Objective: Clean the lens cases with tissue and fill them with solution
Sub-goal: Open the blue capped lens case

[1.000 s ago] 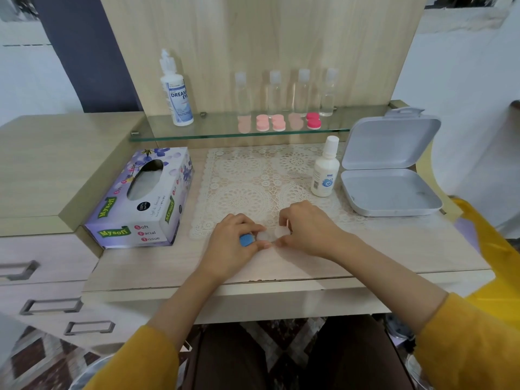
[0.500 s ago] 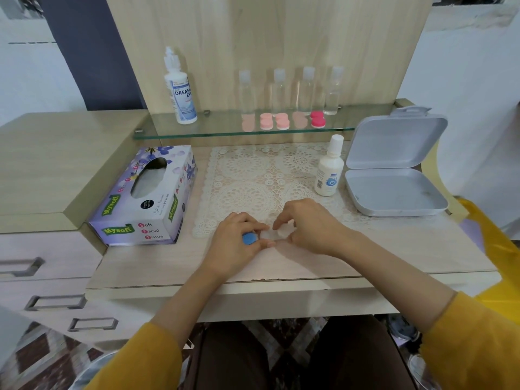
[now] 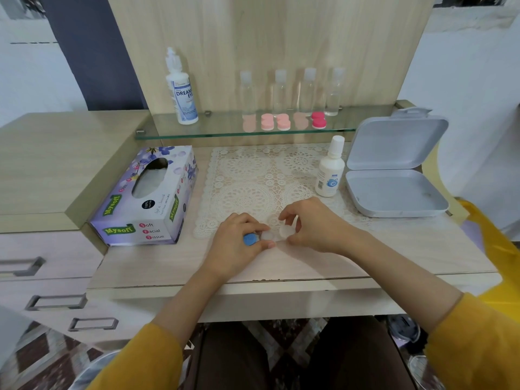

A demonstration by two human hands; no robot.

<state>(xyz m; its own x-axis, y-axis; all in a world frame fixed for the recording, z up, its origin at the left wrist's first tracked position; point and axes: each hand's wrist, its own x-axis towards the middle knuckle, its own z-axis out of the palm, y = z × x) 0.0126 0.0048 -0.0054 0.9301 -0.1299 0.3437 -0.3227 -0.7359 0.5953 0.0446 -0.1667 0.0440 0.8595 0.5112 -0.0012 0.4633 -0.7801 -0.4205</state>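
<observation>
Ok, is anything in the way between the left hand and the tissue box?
Nothing visible. The left hand holds the lens case at the near edge of the mat, and the tissue box lies to its left, with only mat fringe and bare table between. The box's opening faces up, uncovered.

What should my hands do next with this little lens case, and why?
Probably twist the white cap off with the right hand while the left hand steadies the lens case by its blue cap. Both caps look closed and no tissue is out of the tissue box, so the wells cannot be wiped yet.
</observation>
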